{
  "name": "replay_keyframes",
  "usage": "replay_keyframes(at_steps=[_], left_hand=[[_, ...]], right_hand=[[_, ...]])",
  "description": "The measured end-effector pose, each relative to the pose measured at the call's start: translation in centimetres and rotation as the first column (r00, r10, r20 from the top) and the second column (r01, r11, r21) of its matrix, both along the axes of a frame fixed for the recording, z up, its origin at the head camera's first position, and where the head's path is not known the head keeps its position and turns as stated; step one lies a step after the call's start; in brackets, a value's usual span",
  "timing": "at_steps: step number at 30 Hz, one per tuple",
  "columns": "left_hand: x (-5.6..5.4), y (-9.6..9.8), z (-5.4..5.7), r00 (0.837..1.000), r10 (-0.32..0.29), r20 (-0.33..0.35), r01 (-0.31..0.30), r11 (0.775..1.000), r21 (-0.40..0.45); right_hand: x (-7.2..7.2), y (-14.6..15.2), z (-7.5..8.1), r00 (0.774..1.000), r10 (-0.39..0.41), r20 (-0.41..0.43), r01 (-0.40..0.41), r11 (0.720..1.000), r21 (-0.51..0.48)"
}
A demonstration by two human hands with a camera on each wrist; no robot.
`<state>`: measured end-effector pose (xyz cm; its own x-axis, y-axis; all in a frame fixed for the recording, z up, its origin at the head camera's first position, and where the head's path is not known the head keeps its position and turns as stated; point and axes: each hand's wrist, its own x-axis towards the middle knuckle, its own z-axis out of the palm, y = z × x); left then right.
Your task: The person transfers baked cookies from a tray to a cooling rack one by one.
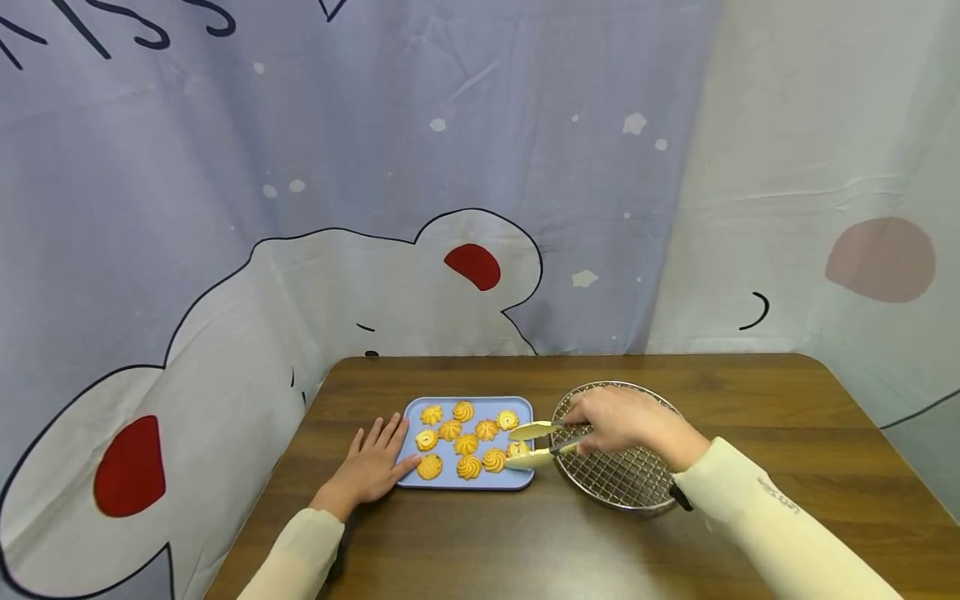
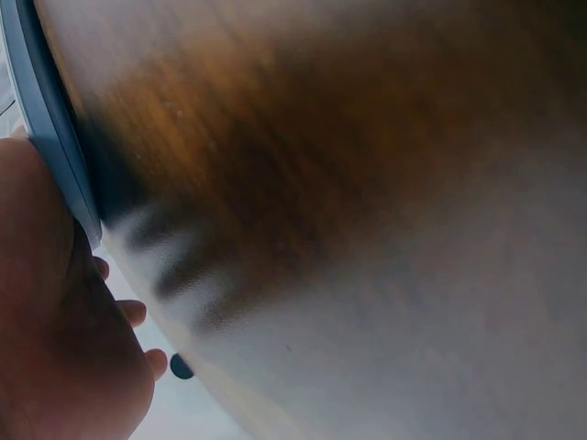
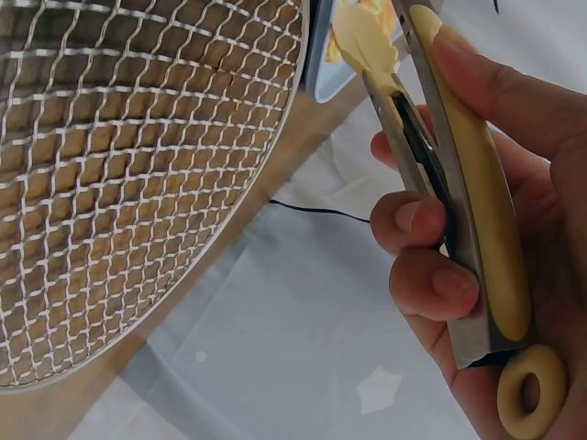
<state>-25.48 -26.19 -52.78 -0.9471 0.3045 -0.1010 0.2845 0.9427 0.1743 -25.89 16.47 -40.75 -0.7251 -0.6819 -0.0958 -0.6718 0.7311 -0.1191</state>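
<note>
On the table lies a light blue rectangular tray (image 1: 486,408) with several golden piped cookies (image 1: 467,445) spread over it. My left hand (image 1: 369,462) rests at the tray's left edge, fingers extended and thumb at the rim; the left wrist view shows it against the tray's side (image 2: 55,128). With my right hand (image 1: 626,417) I grip pale yellow and metal tongs (image 3: 481,220), thumb on one arm and fingers curled round the other. The tongs' spread tips reach over the tray's right side, on either side of a cookie (image 1: 517,449). Whether they touch it I cannot tell.
A round wire-mesh rack (image 1: 622,479) with a metal rim stands just right of the tray, below my right hand. The brown wooden table (image 1: 465,550) extends in front of both. Behind it hangs a printed cloth (image 1: 585,192).
</note>
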Motion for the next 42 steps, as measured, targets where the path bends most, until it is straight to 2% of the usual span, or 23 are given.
replay_keyframes(at_steps=[7, 17, 23, 30, 35, 42], left_hand=[[-0.2, 0.0, 0.1, 1.000, -0.003, -0.005, 0.003, 1.000, -0.002], [0.0, 0.0, 0.0, 1.000, 0.008, 0.021, -0.008, 1.000, -0.008], [0.1, 0.1, -0.2, 1.000, 0.018, 0.025, -0.018, 1.000, -0.009], [-0.1, 0.0, -0.3, 1.000, 0.019, 0.013, -0.019, 1.000, -0.015], [-0.2, 0.0, -0.3, 1.000, 0.019, 0.011, -0.019, 1.000, -0.021], [-0.1, 0.0, -0.1, 1.000, 0.015, 0.011, -0.014, 1.000, -0.017]], right_hand=[[-0.8, 0.1, 0.1, 0.999, 0.047, -0.012, -0.047, 0.999, 0.017], [-0.5, 0.8, -0.4, 0.998, 0.064, -0.021, -0.065, 0.997, -0.036], [0.1, 1.7, 0.2, 0.998, 0.050, -0.041, -0.054, 0.994, -0.091], [0.8, 3.2, 1.3, 0.998, 0.014, -0.061, -0.020, 0.995, -0.100], [1.0, 5.0, 1.4, 0.999, -0.040, -0.036, 0.037, 0.996, -0.087], [1.2, 7.4, 1.0, 0.998, -0.053, -0.044, 0.050, 0.996, -0.074]])
